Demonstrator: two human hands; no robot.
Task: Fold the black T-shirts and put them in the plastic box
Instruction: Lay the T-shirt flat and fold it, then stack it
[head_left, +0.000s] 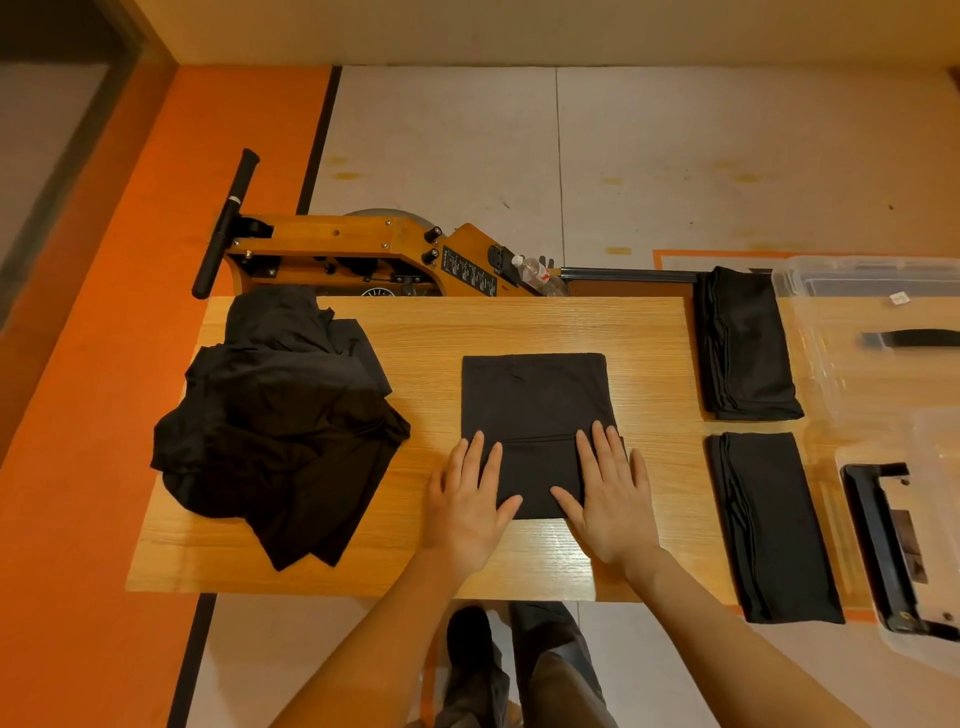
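A black T-shirt (535, 405), folded into a neat rectangle, lies flat near the middle of the wooden desk (519, 322), with a second fold line running across its near part. Both hands press down on the near end of it with straight, spread fingers, gripping nothing: the left hand (470, 499) lies over the shirt's near left corner, partly on the bare wood, and the right hand (610, 499) lies over the near right corner, its thumb pointing inward across the cloth. To the left on the desk sits a loose heap of unfolded black shirts (275, 415), crumpled, with one part hanging toward the near edge. To the right, past the end of the desk, two folded black shirts lie apart from one another on a neighbouring surface: the far folded shirt (745, 343) and, nearer the person, the near folded shirt (769, 525), each a long narrow stack. Just right of them stands the clear plastic box (810, 332), open at the top, with a black handle (909, 338) showing through it; nearer, a clear lid (924, 441) with a black latch (883, 545) lies flat. Behind the desk stands a wooden machine (363, 249) with a long black lever (223, 223), and a plastic bottle (535, 273) rests on its right end. The floor on the left is orange (104, 364).
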